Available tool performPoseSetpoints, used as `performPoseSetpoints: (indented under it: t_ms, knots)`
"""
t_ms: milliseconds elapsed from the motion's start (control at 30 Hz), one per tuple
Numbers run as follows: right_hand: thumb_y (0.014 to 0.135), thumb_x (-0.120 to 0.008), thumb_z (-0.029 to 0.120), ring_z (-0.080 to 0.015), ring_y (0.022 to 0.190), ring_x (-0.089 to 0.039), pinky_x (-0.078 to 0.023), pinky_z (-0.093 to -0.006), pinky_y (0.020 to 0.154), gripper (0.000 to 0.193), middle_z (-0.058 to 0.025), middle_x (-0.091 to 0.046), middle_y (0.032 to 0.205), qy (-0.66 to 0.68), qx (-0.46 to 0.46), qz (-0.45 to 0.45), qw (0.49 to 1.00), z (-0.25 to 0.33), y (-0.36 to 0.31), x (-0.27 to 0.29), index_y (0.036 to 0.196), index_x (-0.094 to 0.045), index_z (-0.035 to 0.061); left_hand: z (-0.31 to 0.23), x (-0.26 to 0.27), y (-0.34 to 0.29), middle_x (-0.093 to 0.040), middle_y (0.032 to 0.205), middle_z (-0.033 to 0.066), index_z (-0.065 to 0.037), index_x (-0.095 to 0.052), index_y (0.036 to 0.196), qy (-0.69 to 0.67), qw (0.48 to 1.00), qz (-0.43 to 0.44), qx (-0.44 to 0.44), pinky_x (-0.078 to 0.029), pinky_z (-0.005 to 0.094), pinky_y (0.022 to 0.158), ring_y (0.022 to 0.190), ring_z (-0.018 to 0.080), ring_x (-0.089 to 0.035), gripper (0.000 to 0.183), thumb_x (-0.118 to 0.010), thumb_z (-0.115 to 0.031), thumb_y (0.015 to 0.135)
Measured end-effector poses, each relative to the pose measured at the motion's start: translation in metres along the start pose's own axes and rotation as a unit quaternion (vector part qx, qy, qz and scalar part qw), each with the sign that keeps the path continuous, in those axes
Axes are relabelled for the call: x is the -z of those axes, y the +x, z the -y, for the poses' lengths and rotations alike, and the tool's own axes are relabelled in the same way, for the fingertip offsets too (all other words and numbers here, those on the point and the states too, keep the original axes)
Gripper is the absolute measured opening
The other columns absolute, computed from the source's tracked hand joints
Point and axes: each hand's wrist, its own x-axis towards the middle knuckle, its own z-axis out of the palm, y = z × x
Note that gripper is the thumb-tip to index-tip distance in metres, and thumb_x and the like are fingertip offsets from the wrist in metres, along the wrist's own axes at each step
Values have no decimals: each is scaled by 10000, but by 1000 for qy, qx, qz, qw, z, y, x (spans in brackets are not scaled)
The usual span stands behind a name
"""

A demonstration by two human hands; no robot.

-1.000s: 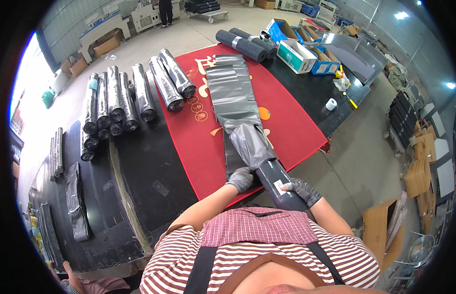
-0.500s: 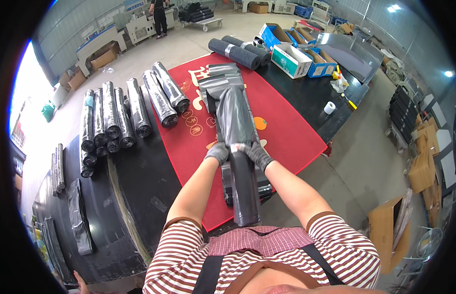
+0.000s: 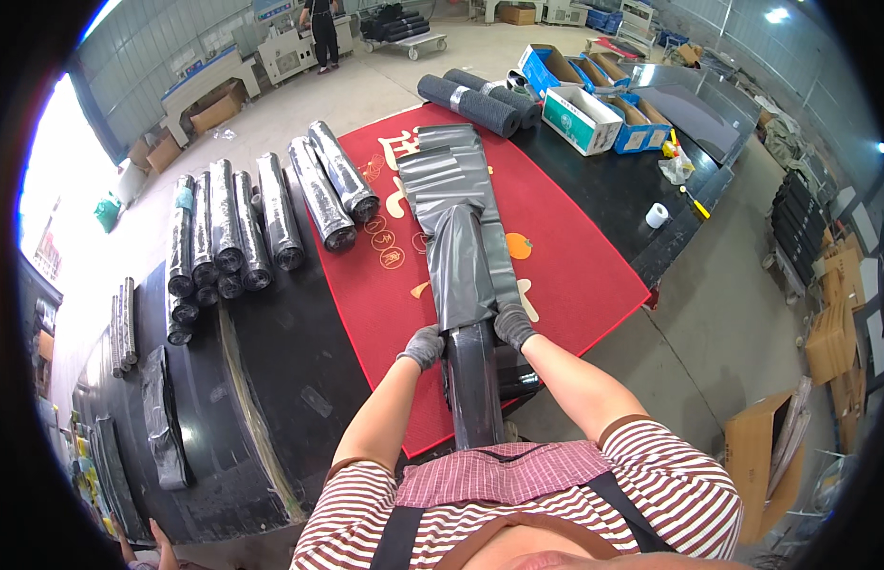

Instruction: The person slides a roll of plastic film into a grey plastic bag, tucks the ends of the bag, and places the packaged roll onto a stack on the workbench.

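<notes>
Head view: at the centre of the frame, the gloved left hand (image 3: 423,348) and gloved right hand (image 3: 513,326) have fingers curled, gripping opposite edges at the mouth of a grey plastic sleeve (image 3: 463,271); a black roll (image 3: 475,389) extends from it toward lower centre, above a red mat (image 3: 580,261), with wrapped rolls (image 3: 225,223) at left

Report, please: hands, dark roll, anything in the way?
Left hand, right hand: gloved, flanking mouth of grey sleeve. Dark roll: far end inside sleeve, near end out. Maybe crowding: black wrapped bundle, right of roll.
</notes>
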Motion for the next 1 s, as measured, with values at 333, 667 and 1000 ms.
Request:
performPoseSetpoints:
  t_ms: [333, 667, 1000]
  knots:
    - [813, -602, 151, -407, 789, -617, -496, -455, 696, 216, -201, -650, 861, 201, 127, 19, 971, -25, -196, -10, 1010, -614, 65, 18, -40, -143, -681, 1029, 138, -81, -603, 1159, 128, 961, 166, -179, -470, 380, 906, 980, 295, -633, 308, -488, -111, 875]
    - [758, -580, 131, -392, 877, -622, -495, -459, 778, 286, -232, -650, 930, 47, 128, 207, 969, -7, -188, 1, 1011, -620, 6, 21, -42, -146, -633, 1080, 213, -121, -579, 1213, 204, 949, 227, -76, -457, 426, 901, 1021, 381, -594, 408, -527, -216, 819]
    - [779, -565, 152, -383, 924, -612, -489, -439, 795, 304, -222, -649, 945, 98, 153, 193, 964, -17, -198, 0, 1060, -621, 50, 27, -50, -157, -687, 1018, 127, -117, -679, 1073, -29, 955, 283, 86, -474, 342, 870, 950, 258, -634, 247, -584, -185, 856]
